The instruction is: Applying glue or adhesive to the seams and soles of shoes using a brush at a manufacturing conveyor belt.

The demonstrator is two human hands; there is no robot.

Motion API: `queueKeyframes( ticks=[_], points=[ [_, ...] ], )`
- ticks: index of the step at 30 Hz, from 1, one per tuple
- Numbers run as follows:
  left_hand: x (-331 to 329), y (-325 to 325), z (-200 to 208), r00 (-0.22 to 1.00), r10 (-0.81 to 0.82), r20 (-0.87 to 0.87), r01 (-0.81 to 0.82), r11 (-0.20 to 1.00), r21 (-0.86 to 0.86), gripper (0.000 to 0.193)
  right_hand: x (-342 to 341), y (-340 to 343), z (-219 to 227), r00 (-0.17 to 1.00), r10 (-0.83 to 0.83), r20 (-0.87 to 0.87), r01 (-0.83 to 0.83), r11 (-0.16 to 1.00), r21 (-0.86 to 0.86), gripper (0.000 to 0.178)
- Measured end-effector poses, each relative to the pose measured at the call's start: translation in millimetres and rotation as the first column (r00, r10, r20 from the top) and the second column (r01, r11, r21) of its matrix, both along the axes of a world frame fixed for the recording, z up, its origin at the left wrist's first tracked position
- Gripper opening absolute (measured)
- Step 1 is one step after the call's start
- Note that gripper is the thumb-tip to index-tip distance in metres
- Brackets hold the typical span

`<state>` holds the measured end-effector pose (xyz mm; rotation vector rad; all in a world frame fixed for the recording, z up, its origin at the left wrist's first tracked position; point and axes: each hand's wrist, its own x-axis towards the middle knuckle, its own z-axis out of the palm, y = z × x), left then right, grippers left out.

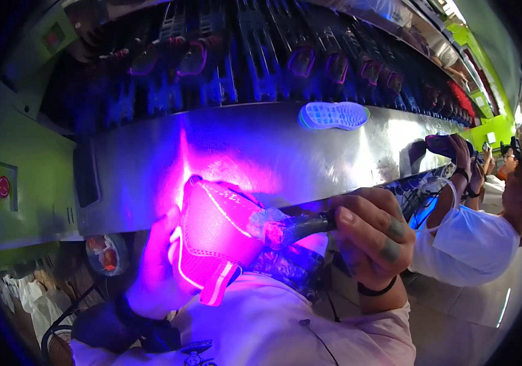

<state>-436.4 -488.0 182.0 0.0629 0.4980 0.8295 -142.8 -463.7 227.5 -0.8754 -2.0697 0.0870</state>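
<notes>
Under strong pink-violet light, my left hand (158, 262) grips a shoe upper (218, 222) by its left side, my fingers partly lost in the glare. The upper has pale stitched lines and a striped pull tab at its lower end. In my right hand (375, 235) is a brush (306, 228), its dark handle pinched between thumb and fingers. Its bristle end meets the right side of the upper near a stitched line. Beyond them, a pale ridged shoe sole (334, 116) lies on the metal bench (136, 158).
Dark racks (261, 61) run along the bench's far side, with several shoe parts among them. A green machine housing (26, 177) stands at the left. To the right sits a co-worker (471, 247), whose hands hold a dark shoe (441, 145). A round container (106, 254) is at lower left.
</notes>
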Motion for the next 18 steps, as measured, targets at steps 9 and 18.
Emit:
queueKeyframes(
  ticks=[9, 18],
  points=[
    [8, -41, -35, 0.954, -0.054, 0.295, 0.171, 0.907, -0.385, 0.070, 15, 2, -19, 0.998, 0.034, -0.061, -0.033, 0.999, 0.013, 0.047],
    [2, -51, -52, 0.960, -0.080, 0.268, 0.123, 0.981, -0.148, 0.054, 3, -7, -59, 0.991, 0.005, -0.131, -0.023, 0.990, -0.136, 0.030]
  ],
)
